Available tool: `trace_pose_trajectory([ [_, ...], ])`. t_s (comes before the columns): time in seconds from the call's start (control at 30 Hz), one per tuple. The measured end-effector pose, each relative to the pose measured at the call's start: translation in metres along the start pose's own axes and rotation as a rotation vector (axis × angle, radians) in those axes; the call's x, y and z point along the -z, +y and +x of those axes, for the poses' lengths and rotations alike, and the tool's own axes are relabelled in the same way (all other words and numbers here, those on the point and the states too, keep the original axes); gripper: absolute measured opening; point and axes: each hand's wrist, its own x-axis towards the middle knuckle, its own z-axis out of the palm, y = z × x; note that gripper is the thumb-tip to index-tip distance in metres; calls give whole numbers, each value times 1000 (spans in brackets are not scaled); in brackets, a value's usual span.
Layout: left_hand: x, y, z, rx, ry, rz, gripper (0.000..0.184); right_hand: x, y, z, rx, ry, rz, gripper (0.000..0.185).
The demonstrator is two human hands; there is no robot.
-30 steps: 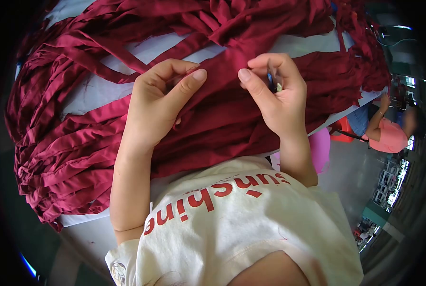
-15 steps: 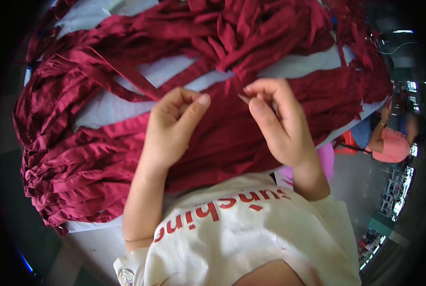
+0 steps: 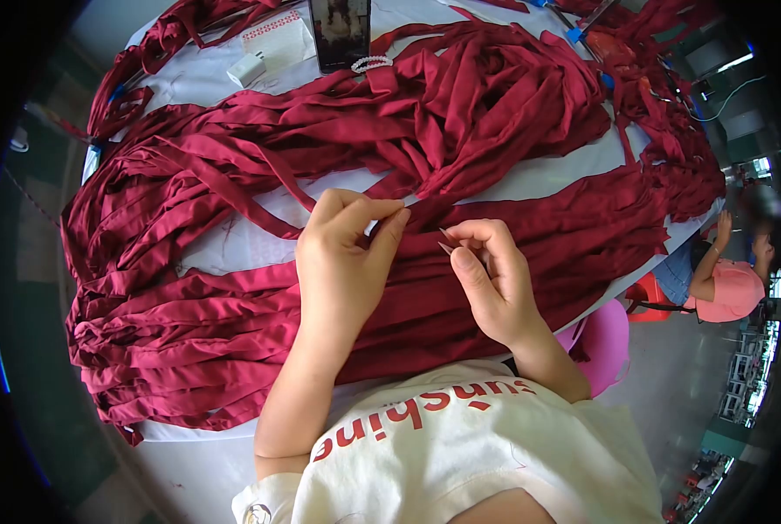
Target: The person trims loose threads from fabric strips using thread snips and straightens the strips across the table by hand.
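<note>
My left hand [image 3: 347,253] is raised over the dark red fabric strips [image 3: 408,288], thumb and forefinger pinched together. Whatever lies in that pinch is too small to make out. To its right, my right hand [image 3: 492,284] is closed around small thread snips [image 3: 445,248]. Their two pointed tips stick out past the fingers toward my left hand, slightly apart; the rest is hidden in the palm. Long strips lie in bundles across the table under both hands, and a second heap of strips [image 3: 486,105] rises just beyond.
At the table's far side are an upright phone [image 3: 340,35], a beaded bracelet [image 3: 372,64], a white charger [image 3: 247,69] and a patterned white packet [image 3: 277,39]. A pink bin [image 3: 607,345] stands by the near edge. Another person [image 3: 726,288] sits at the right.
My left hand has moved right and its thumb and forefinger have closed together. My right hand keeps the snips, now a little lower. The view has shifted, showing more of the table's far side.
</note>
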Motion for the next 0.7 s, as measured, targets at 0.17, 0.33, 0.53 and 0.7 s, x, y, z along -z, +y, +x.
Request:
trace_pose_trajectory([
  [0.17,-5,-17,2,632,-226,-1115,12,12,-4,-5,-104,-63,134,19],
  [0.33,-15,-25,-11,618,-199,-1315,9,14,-11,-5,-422,-158,569,26],
  [0.53,-16,-25,-19,489,-214,-1258,12,14,-12,-1,-582,-236,497,24],
  [0.7,-19,-24,-24,385,-224,-1082,10,9,-7,2,-554,-253,416,23],
])
